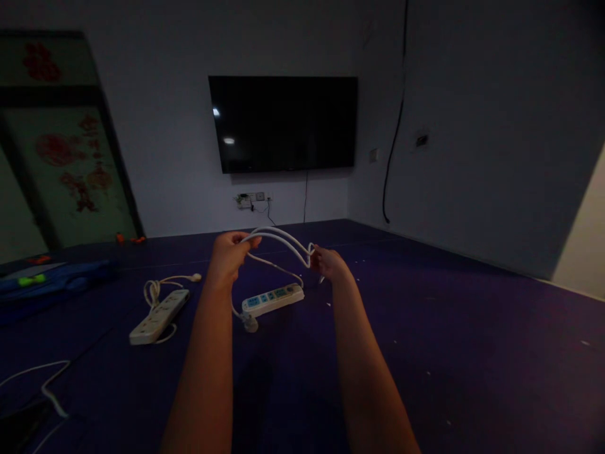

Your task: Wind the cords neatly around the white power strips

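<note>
At the far left, a blue case (57, 280) lies on the dark purple floor (472, 328). Nearer the camera, a loose white wire (47, 384) trails across the bottom corner. Next comes the first of two power strips: a plain white strip (159, 316) lying flat, with its own cord (154, 291) bunched in a small coil just beside its far end.

The left hand (230, 255) is raised at the end of a nearly straight forearm that reaches forward and slightly inward. Its fingers are curled shut, pinching the white cable (283, 238) at the top of the fist. From there the cable arcs in two or three parallel strands across the gap to the right hand, well above the floor. One strand drops from the left hand to a plug (250, 323) resting on the floor.

Under the arc, between the two wrists, lies the second strip (273, 299), white with blue switches, flat on the floor and angled up to the right.

The right hand (331, 261) is held at about the same height, with its forearm likewise stretched forward. Its fingers are closed around the other end of the cable loops.

On the wall behind, one dark television (283, 123) hangs above a wall socket (253, 198). A black wire (397, 126) runs down the wall further right.

So there are two hands, two strips and three white cords in all.
</note>
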### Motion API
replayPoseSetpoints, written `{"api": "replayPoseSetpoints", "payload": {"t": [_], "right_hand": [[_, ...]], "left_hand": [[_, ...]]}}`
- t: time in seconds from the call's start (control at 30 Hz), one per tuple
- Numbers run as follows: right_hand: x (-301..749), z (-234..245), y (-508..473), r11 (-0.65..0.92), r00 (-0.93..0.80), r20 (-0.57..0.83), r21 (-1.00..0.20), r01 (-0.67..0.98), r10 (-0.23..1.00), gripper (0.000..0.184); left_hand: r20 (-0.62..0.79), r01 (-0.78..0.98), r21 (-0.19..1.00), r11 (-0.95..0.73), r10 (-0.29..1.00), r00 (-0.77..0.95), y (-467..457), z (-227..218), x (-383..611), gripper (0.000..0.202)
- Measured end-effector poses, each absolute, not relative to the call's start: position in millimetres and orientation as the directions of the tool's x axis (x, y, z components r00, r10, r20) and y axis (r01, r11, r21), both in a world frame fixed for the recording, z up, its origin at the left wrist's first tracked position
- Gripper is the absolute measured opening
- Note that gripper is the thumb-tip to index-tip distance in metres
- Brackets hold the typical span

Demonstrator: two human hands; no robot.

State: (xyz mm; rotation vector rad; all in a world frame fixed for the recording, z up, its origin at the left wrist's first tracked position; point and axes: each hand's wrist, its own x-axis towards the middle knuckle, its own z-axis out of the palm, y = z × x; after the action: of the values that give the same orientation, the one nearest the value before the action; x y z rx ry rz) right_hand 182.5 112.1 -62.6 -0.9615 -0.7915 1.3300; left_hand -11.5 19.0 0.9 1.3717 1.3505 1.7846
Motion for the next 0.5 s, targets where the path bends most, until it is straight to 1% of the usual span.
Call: {"api": "replayPoseSetpoints", "payload": {"t": [0.1, 0.17, 0.23, 0.3, 0.4, 0.5], "right_hand": [[177, -68, 116, -0.003, 0.153, -0.049, -0.959, -0.283, 0.987, 0.032], [177, -69, 120, 0.011, 0.186, -0.026, -0.981, -0.192, 0.982, 0.030], [180, -68, 123, 0.023, 0.204, 0.000, -0.994, -0.111, 0.979, 0.029], [184, -67, 126, 0.032, 0.211, 0.022, -0.998, -0.045, 0.977, 0.029], [190, -62, 125, 0.059, 0.215, 0.060, -0.998, 0.013, 0.975, 0.029], [194, -48, 115, 0.112, 0.227, 0.114, -0.993, 0.021, 0.967, 0.032]], "left_hand": [[0.367, 0.062, 0.926, -0.372, 0.850, -0.379, 21, 2, -13, 0.020], [0.333, -0.066, 0.921, -0.385, 0.861, -0.384, 23, 2, -13, 0.017], [0.295, -0.202, 0.896, -0.396, 0.870, -0.396, 25, 3, -13, 0.013], [0.261, -0.296, 0.866, -0.402, 0.870, -0.418, 27, 3, -12, 0.012], [0.220, -0.377, 0.827, -0.417, 0.857, -0.466, 30, 4, -9, 0.013], [0.155, -0.459, 0.784, -0.419, 0.847, -0.509, 32, 5, -7, 0.015]]}}
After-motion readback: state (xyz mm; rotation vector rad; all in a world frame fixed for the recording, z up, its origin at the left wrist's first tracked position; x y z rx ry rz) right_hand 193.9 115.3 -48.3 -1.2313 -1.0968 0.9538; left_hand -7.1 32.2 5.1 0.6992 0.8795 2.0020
